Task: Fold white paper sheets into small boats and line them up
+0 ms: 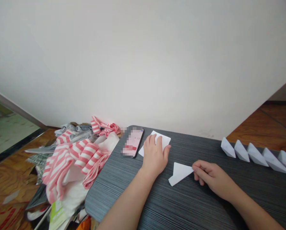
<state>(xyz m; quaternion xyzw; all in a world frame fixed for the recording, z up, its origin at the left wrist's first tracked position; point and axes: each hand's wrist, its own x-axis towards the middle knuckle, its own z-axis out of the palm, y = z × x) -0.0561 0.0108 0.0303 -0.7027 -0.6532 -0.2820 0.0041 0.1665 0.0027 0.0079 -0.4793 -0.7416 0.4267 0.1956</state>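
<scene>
My right hand [209, 175] pinches one corner of a folded piece of white paper [181, 172] just above the dark table. My left hand [155, 155] rests, fingers spread, on white paper sheets [165, 139] near the table's far edge; its palm hides part of them. Along the right side of the table stands a row of several folded white paper shapes [257, 155], pointed at the top.
A phone [133, 143] lies left of the paper sheets on the dark wood-grain table [119, 179]. Red-and-white striped cloth [68, 159] and plastic bags pile up left of the table. A white wall [143, 64] rises behind.
</scene>
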